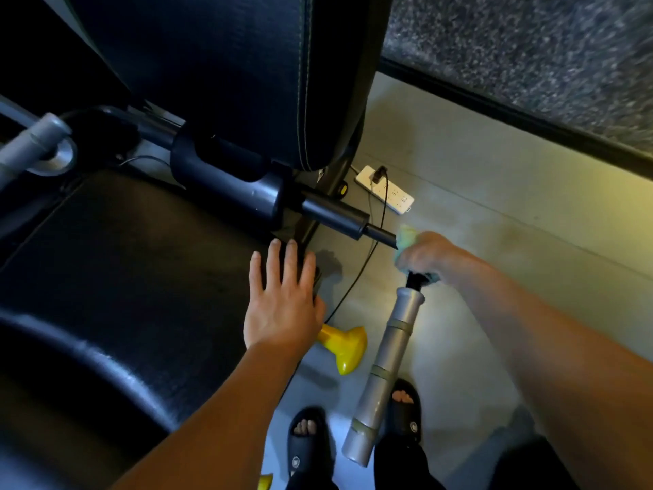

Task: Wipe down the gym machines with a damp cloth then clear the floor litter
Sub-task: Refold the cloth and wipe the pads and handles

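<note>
A gym machine fills the left: a black padded seat (pixel 116 263), an upright black backrest (pixel 226 72) and a black side arm (pixel 332 215) that bends down into a grey handle grip (pixel 383 369). My right hand (pixel 429 254) grips a light green-blue cloth (pixel 406 238) wrapped around the bend of that arm, just above the grey grip. The hand is blurred. My left hand (pixel 282 298) rests flat on the right edge of the seat, fingers spread and straight.
A white power strip (pixel 385 189) with a black plug and cable lies on the pale floor (pixel 494 224). Yellow dumbbell (pixel 344 346) sits beside the seat. My feet in black slides (pixel 307 443) stand below. A second grey handle (pixel 31 143) is far left; dark speckled mat top right.
</note>
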